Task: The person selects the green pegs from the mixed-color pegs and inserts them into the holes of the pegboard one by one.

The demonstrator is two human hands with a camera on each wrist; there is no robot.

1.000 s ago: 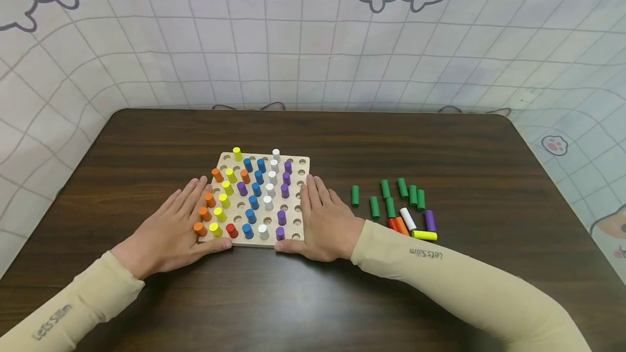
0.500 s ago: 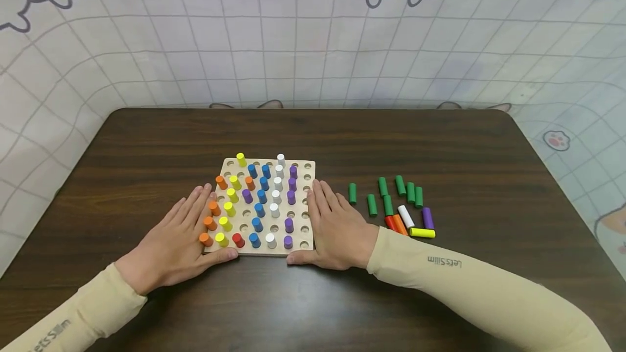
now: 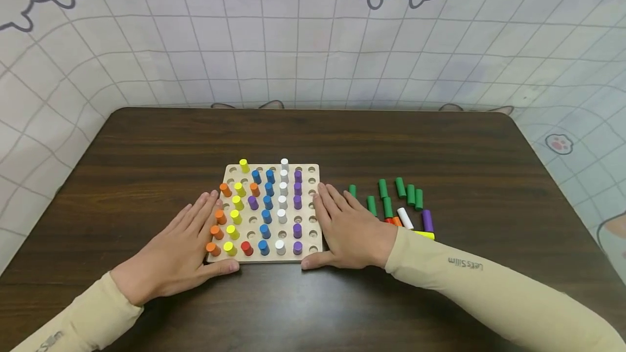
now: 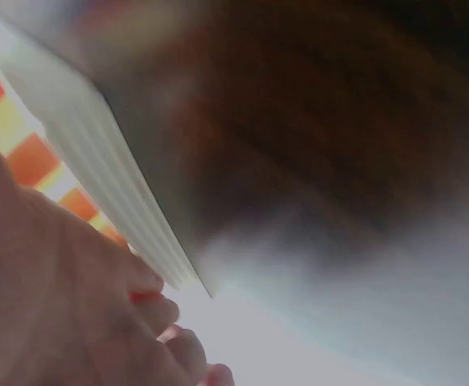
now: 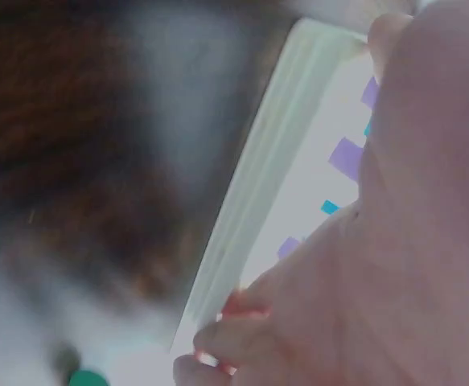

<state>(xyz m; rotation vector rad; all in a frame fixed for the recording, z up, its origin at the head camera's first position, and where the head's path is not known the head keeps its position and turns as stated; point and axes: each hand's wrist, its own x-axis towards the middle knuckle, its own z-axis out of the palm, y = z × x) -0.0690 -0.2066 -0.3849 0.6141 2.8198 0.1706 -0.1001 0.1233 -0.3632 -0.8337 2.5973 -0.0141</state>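
A wooden pegboard point(image 3: 274, 260) lies flat on the table between both hands, with straight fingers along its sides. My left hand point(image 3: 171, 251) lies at the left side, its thumb along the front edge. Mirroring it, my right hand point(image 3: 354, 235) is at the right side, thumb near the front right corner. Upright in the holes stand orange point(image 3: 212, 249), yellow point(image 3: 230, 248), blue point(image 3: 264, 247), white point(image 3: 280, 247) and purple pegs point(image 3: 298, 247), plus one red peg point(image 3: 246, 248). Both wrist views show fingers alongside the pale board edge point(image 4: 113, 161).
Right of the board lie several loose green pegs point(image 3: 400, 188). Among them are a white peg point(image 3: 405, 218), a purple peg point(image 3: 427, 220) and a yellow peg point(image 3: 424, 236). Red and orange pegs there are partly hidden by the right arm. A patterned cloth point(image 3: 313, 42) hangs behind the table point(image 3: 313, 308).
The board, with its pegs standing, has slid right and toward the person, both hands moving along with it. The right hand and sleeve now cover parts of some loose pegs.
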